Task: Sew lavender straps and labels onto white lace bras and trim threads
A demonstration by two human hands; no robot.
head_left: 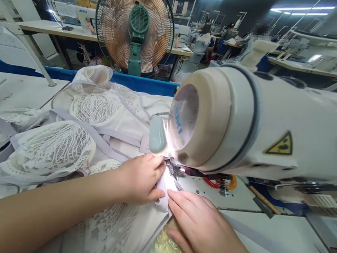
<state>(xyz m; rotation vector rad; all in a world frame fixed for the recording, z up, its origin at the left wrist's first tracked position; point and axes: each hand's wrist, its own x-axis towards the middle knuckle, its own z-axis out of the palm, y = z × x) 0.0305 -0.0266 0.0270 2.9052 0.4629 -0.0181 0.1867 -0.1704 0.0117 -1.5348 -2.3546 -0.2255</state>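
Observation:
My left hand (140,179) is closed on the white lace bra (109,225), its fingertips by the presser foot (170,168) and its thumb along the fabric edge. Just in front of the foot, my right hand (197,223) has its fingers together, gripping the narrow strip at the bra's edge; its thumb sits lower and apart. The sewing machine (275,124) reaches in from the right, its lamp lighting the sewing spot. A grey-blue guard (157,134) stands beside the needle area, which is mostly hidden.
Several white lace bras (50,145) with lavender straps pile up on the left. A large fan (136,25) stands behind the blue table edge (144,84). Right of the foot lie a wooden-handled tool (264,200) and red and orange rings (231,182). People sit farther back.

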